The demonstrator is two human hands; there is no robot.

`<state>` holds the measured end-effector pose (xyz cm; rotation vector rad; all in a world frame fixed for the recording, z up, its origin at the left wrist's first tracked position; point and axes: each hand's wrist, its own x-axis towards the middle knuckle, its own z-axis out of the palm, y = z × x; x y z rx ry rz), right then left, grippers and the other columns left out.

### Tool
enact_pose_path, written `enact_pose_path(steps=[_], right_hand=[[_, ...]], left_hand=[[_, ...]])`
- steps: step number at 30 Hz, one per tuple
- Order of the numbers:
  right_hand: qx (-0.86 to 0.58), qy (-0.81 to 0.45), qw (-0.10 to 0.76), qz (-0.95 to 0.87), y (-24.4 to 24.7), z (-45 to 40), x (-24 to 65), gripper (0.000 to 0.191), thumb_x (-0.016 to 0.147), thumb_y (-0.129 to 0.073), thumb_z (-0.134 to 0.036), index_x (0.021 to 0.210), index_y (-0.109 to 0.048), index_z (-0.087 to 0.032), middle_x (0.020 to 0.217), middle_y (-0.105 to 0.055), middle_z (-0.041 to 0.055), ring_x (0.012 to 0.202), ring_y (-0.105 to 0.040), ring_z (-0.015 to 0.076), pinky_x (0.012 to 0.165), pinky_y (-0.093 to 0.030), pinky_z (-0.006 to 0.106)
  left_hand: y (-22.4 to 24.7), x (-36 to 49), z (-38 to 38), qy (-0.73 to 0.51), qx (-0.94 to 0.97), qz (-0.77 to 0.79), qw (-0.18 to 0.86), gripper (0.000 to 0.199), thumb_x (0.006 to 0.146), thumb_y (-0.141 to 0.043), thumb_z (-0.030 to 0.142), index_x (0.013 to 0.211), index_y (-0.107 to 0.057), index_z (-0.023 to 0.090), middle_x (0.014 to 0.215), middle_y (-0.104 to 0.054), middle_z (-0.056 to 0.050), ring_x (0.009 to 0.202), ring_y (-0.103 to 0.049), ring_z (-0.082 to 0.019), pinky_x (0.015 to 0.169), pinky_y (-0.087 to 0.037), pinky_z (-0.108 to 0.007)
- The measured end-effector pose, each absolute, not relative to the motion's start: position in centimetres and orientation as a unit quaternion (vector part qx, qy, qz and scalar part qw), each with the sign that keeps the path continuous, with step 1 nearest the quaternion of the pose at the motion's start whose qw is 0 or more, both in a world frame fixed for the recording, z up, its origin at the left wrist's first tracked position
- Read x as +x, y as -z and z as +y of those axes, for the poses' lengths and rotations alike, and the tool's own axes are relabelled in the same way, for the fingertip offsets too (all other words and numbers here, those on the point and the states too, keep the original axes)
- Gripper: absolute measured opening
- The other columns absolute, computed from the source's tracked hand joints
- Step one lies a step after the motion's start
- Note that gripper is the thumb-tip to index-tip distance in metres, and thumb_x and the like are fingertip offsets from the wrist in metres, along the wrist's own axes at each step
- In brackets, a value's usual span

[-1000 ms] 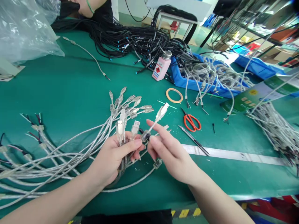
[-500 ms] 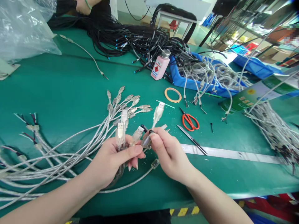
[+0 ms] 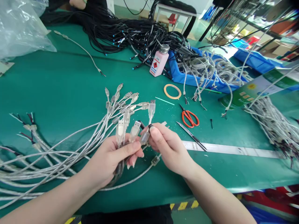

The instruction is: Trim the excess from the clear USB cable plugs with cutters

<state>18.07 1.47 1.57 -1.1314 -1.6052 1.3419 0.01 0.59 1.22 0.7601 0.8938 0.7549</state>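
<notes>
My left hand (image 3: 116, 155) is closed round several clear-jacketed USB cables; their USB plugs (image 3: 120, 130) stick up above the thumb. My right hand (image 3: 163, 146) pinches another USB cable just below its upright plug (image 3: 151, 110), with a clear ferrite bulge (image 3: 145, 136) beneath the fingers. A small black thing, its kind unclear, shows at the right fingertips. The two hands nearly touch. To the left lies a bundle of silvery USB cables (image 3: 93, 132), plugs toward the middle, stripped wire ends (image 3: 28, 121) at the far left.
Red-handled scissors (image 3: 190, 119), tweezers (image 3: 191, 136) and a tape roll (image 3: 172, 91) lie right of my hands. Behind them stand a pink bottle (image 3: 159, 60) and a blue bin (image 3: 174, 70) of cables. Black cables (image 3: 105, 29) cover the back; a person's hand (image 3: 78, 3) is beyond.
The plug in my right hand has swung left and stands more upright. The plugs in my left hand sit closer together. The whole view has shifted slightly.
</notes>
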Motion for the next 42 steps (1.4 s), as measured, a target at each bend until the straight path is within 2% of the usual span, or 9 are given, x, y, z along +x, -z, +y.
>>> enact_pose_path(steps=[3,11,17,21,23,25,31,38,42], right_hand=[[-0.392,-0.655,0.405,-0.503,-1.5,2.0,18.2,0.028,0.095,-0.052,-0.045,0.105,-0.059,-0.020,0.059,-0.030,-0.0081,0.047,-0.024,0.0070,0.043,-0.021,0.022],[-0.414,-0.644,0.484,-0.424,-1.1,1.9,17.8,0.023,0.087,-0.067,-0.038,0.081,-0.058,-0.019,0.053,-0.034,-0.0092,0.044,-0.024,0.0047,0.041,-0.019,0.021],[-0.423,-0.625,0.482,-0.445,-0.9,1.9,17.8,0.029,0.088,-0.067,-0.040,0.075,-0.051,-0.019,0.055,-0.033,-0.0091,0.046,-0.026,0.0046,0.043,-0.021,0.021],[-0.428,-0.601,0.422,-0.526,-1.5,1.5,18.0,0.033,0.099,-0.047,-0.047,0.108,-0.060,-0.018,0.058,-0.035,-0.0074,0.048,-0.031,0.0073,0.045,-0.027,0.023],[-0.421,-0.589,0.371,-0.582,-1.8,1.1,18.1,0.041,0.102,-0.037,-0.045,0.132,-0.048,-0.018,0.064,-0.044,-0.0053,0.055,-0.040,0.0095,0.051,-0.034,0.023],[-0.405,-0.567,0.322,-0.641,-2.0,0.7,18.1,0.043,0.102,-0.037,-0.043,0.138,-0.040,-0.018,0.071,-0.051,-0.0025,0.064,-0.049,0.0115,0.060,-0.040,0.025],[-0.451,-0.437,0.366,-0.687,-1.4,0.9,18.0,0.031,0.103,-0.034,-0.039,0.097,-0.056,-0.019,0.068,-0.049,-0.0027,0.058,-0.041,0.0101,0.057,-0.036,0.025],[-0.441,-0.576,0.441,-0.528,-1.1,1.7,18.1,0.026,0.093,-0.059,-0.046,0.093,-0.063,-0.021,0.058,-0.039,-0.0076,0.047,-0.030,0.0054,0.046,-0.027,0.021],[-0.424,-0.627,0.477,-0.447,-0.7,2.1,18.1,0.023,0.093,-0.061,-0.041,0.088,-0.065,-0.019,0.052,-0.037,-0.0084,0.045,-0.028,0.0044,0.043,-0.023,0.020]], left_hand=[[-1.2,0.0,0.7,-0.344,0.315,0.387,0.795,0.026,0.084,-0.071,0.031,0.063,-0.070,0.015,0.054,-0.060,0.000,0.051,-0.051,-0.008,0.051,-0.040,-0.019],[-0.9,0.2,0.3,-0.359,0.274,0.394,0.801,0.010,0.079,-0.077,0.025,0.076,-0.078,0.016,0.070,-0.072,-0.003,0.065,-0.062,-0.011,0.051,-0.045,-0.016],[-1.2,0.2,0.3,-0.362,0.267,0.402,0.798,0.008,0.076,-0.080,0.023,0.079,-0.077,0.016,0.064,-0.073,-0.002,0.055,-0.061,-0.009,0.049,-0.045,-0.017],[-1.2,0.4,0.4,-0.379,0.252,0.432,0.779,0.009,0.078,-0.077,0.021,0.073,-0.074,0.015,0.058,-0.070,-0.001,0.047,-0.056,-0.007,0.043,-0.041,-0.016],[-1.1,0.5,0.4,-0.389,0.253,0.440,0.769,0.010,0.077,-0.077,0.023,0.073,-0.073,0.015,0.058,-0.069,-0.001,0.048,-0.055,-0.008,0.043,-0.040,-0.016],[-1.0,0.5,0.4,-0.399,0.266,0.441,0.758,0.014,0.076,-0.079,0.025,0.070,-0.071,0.015,0.055,-0.066,0.001,0.048,-0.054,-0.008,0.043,-0.040,-0.016],[-1.2,0.3,0.4,-0.365,0.306,0.425,0.770,0.018,0.080,-0.075,0.024,0.066,-0.071,0.013,0.059,-0.069,-0.001,0.048,-0.054,-0.007,0.046,-0.042,-0.016],[-1.5,0.2,0.7,-0.360,0.275,0.379,0.807,0.005,0.081,-0.073,0.016,0.079,-0.077,0.015,0.075,-0.074,-0.003,0.067,-0.066,-0.012,0.054,-0.051,-0.017],[-1.6,-0.1,0.6,-0.329,0.259,0.377,0.826,0.006,0.080,-0.073,0.014,0.082,-0.077,0.017,0.076,-0.075,-0.002,0.068,-0.067,-0.012,0.054,-0.053,-0.017]])
